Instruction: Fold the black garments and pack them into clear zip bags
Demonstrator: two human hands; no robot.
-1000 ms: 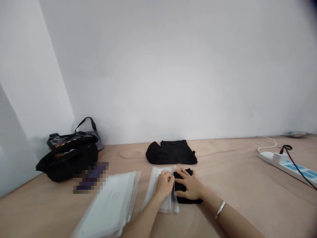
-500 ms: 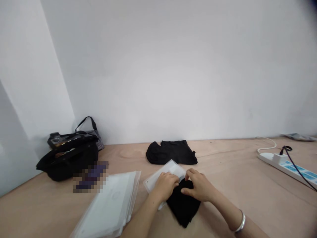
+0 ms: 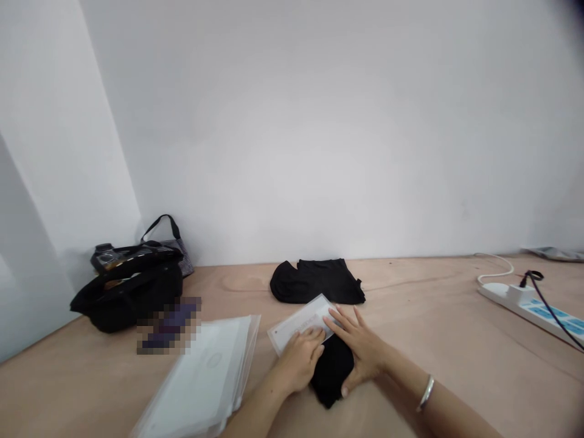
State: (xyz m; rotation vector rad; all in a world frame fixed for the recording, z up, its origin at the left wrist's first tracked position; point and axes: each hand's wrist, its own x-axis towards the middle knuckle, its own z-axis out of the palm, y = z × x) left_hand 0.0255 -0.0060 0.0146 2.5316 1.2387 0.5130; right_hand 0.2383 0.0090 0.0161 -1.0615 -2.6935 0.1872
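The left hand (image 3: 298, 360) presses the bag (image 3: 288, 328), grip unclear; the right hand (image 3: 366, 351) spreads beside it. Much cloth (image 3: 329, 376) shows outside; the mid-frame garment (image 3: 317, 283) lies unbagged

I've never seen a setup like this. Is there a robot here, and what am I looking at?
There is no robot: these are a person's bare hands, seen by one camera worn on the head, looking forward and down. All the pictures come from it.

The left hand rests on a clear pouch. The right hand, with fingers spread, touches that pouch and a folded black cloth. How much cloth is inside, I can't tell.

On the wooden table, another black cloth lies near the wall. To the left are stacked pouches and a striped bag; to the right, a white power strip.
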